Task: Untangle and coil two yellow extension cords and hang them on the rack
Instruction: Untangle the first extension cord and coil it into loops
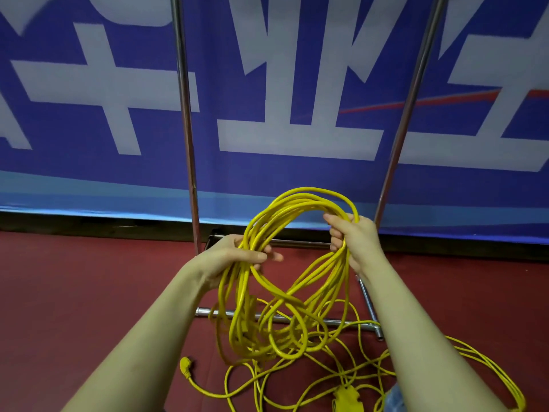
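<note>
Even soft light, mild blur, wide-angle bending at edges

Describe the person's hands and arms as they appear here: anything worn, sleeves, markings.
Both the left hand and the right hand are bare: no gloves, rings, watch or bracelets show. The forearms are uncovered as far as the frame's bottom edge, with no sleeve in view and no visible markings. Fingernails look short and unpainted.

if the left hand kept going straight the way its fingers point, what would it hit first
The left hand grips the cord bundle, fingers pointing right across the open loop. It would probably first meet the far strands by the right hand, though depth is unclear.
</note>
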Motion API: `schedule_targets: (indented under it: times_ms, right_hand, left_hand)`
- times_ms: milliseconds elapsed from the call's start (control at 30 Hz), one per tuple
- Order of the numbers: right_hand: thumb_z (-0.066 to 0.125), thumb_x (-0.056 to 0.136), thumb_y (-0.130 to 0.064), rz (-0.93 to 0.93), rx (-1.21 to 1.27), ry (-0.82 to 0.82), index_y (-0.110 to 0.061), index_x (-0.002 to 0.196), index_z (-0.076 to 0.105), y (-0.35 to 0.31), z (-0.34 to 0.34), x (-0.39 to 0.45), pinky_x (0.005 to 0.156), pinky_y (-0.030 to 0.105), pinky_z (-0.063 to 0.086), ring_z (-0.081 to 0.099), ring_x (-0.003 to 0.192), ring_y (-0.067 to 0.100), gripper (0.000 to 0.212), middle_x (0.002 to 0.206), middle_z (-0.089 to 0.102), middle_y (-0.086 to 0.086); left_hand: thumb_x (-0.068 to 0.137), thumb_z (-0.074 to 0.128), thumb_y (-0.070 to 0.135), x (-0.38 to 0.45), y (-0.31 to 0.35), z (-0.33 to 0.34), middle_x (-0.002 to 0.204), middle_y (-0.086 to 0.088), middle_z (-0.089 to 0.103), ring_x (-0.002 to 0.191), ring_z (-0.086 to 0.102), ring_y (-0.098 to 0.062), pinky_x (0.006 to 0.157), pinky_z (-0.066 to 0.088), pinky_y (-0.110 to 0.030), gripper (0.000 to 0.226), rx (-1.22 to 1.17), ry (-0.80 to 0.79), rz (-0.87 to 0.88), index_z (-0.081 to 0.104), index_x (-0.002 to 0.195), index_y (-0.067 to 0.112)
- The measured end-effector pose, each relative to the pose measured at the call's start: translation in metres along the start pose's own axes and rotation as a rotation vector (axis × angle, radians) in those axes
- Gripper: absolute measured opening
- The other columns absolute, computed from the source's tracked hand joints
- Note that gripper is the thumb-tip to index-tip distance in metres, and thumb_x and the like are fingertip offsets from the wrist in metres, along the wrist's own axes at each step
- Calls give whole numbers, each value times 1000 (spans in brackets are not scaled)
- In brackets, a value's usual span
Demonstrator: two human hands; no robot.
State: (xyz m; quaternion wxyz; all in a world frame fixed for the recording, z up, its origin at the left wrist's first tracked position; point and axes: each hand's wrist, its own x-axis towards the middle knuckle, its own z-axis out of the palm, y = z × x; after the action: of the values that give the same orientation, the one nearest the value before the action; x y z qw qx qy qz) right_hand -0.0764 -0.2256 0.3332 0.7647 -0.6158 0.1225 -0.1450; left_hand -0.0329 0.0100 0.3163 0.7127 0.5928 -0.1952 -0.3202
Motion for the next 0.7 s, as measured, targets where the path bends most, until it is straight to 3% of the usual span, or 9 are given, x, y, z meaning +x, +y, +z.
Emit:
schedule_targets:
  times_ms: [67, 167, 267, 400, 500, 567, 633, 700]
  right_hand:
    - [62, 88, -6, 9, 4, 7, -6, 80, 62, -1, 2, -1, 38, 19, 28, 33, 34, 8, 8, 42, 38, -5]
    - [64, 87, -7, 28, 8, 9, -6, 80, 64, -3, 4, 0, 38, 19, 29, 34, 34, 8, 7, 43, 41, -4]
    - [67, 85, -10, 50, 33, 6, -7, 80, 64, -3, 1, 2, 40, 20, 34, 38, 35, 10, 7, 44, 44, -2]
    - [68, 84, -13, 94, 69, -58, -7, 73, 60, -1, 0, 1, 41, 21, 40, 43, 36, 13, 15, 44, 47, 1]
    - [68, 77, -9, 112, 92, -200, -6, 68, 58, -3, -2, 0, 47, 27, 51, 52, 39, 17, 14, 45, 50, 4]
    - [76, 66, -8, 129, 112, -358, -6, 63, 65, -2, -6, -2, 65, 39, 60, 63, 49, 23, 11, 50, 56, 6]
    - [88, 51, -17, 157, 153, -537, -7, 67, 72, 1, -11, -4, 84, 49, 53, 70, 64, 29, 25, 60, 64, 10]
    - [93, 42, -28, 162, 183, -698, -8, 78, 75, 7, -15, -5, 90, 51, 49, 71, 80, 33, 45, 71, 69, 14]
  left_hand:
    - [71, 63, 2, 0, -5, 0, 92, -22, 72, 62, 66, -18, 63, 56, -27, 14, -8, -16, 14, 59, 83, -1]
    - [76, 63, 12, 1, -11, 1, 72, -18, 69, 77, 71, -32, 73, 58, -35, 12, 2, 16, 10, 53, 80, 6]
    - [82, 69, 15, 5, -9, 9, 52, -9, 53, 54, 64, -26, 74, 54, -40, 21, -44, 95, 57, 49, 79, 10]
    - [86, 58, 18, 12, 0, 24, 43, 1, 33, 35, 37, -11, 48, 50, -26, 22, -203, 237, 173, 42, 72, 11]
    - [84, 60, 19, 16, 7, 29, 41, 5, 27, 32, 29, -8, 38, 38, -20, 25, -322, 314, 220, 40, 69, 14]
    - [93, 53, 14, 18, 11, 29, 40, 6, 26, 31, 26, -6, 35, 33, -18, 28, -402, 344, 255, 39, 69, 15]
    - [97, 49, 13, 19, 15, 29, 39, 8, 24, 30, 24, -4, 33, 30, -16, 28, -450, 349, 288, 40, 71, 16]
    - [98, 47, 13, 19, 18, 29, 39, 9, 23, 30, 24, -3, 32, 30, -15, 26, -497, 350, 307, 43, 72, 15]
